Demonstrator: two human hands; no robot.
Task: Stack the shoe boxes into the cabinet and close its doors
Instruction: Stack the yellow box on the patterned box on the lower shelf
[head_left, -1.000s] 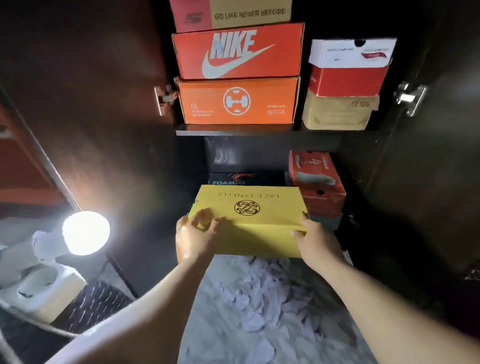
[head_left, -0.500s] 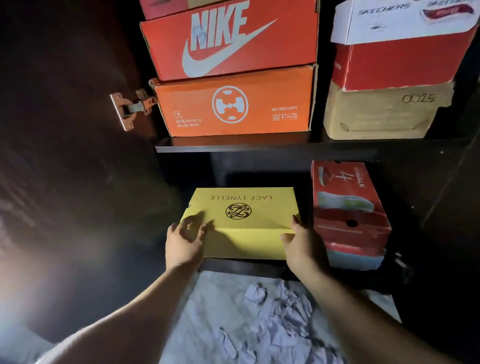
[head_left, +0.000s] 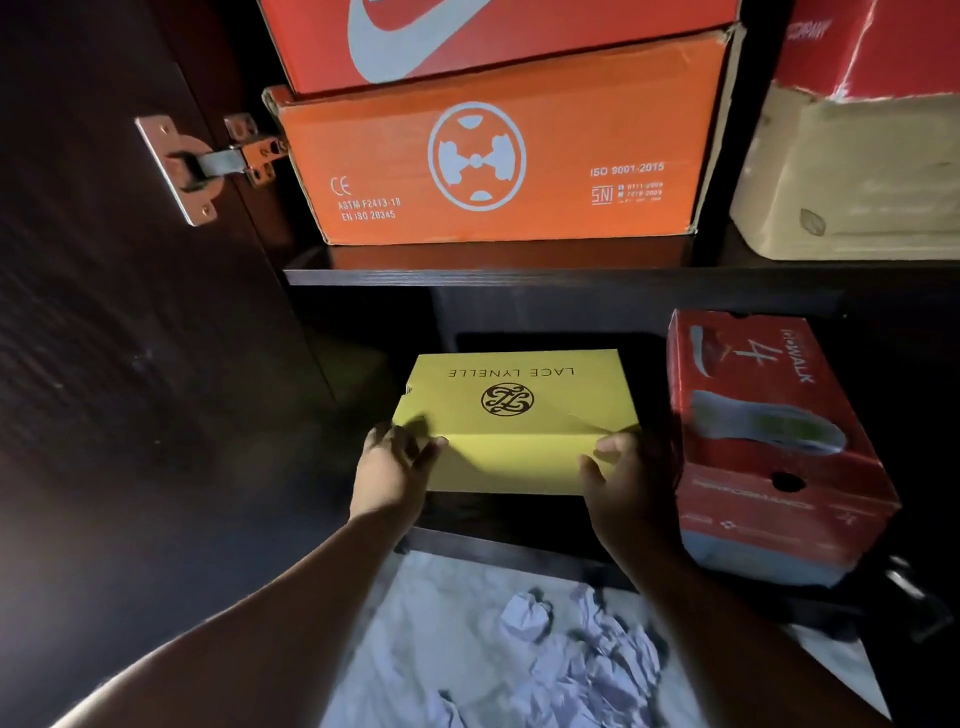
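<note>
A yellow shoe box (head_left: 519, 415) marked LACE LYNELLE sits in the lower compartment of the dark cabinet (head_left: 519, 278), on top of a dark box that is mostly hidden. My left hand (head_left: 389, 470) holds its near left corner, thumb on the front face. My right hand (head_left: 626, 486) grips its near right corner. A red shoe box (head_left: 769, 447) stands just right of it on another box. On the shelf above are an orange box (head_left: 498, 161), a Nike box (head_left: 467, 36) on top of it, and a beige box (head_left: 852, 176) under a red one (head_left: 883, 41).
The left cabinet door (head_left: 130, 312) stands open, with a metal hinge (head_left: 202, 161) at the shelf's height. Crumpled white paper (head_left: 571, 660) lies on the pale floor in front of the cabinet. The right side is dark.
The yellow box has gone deeper into the lower compartment with both hands on it. The view has moved closer to the cabinet, and the bright lamp at the left is out of view.
</note>
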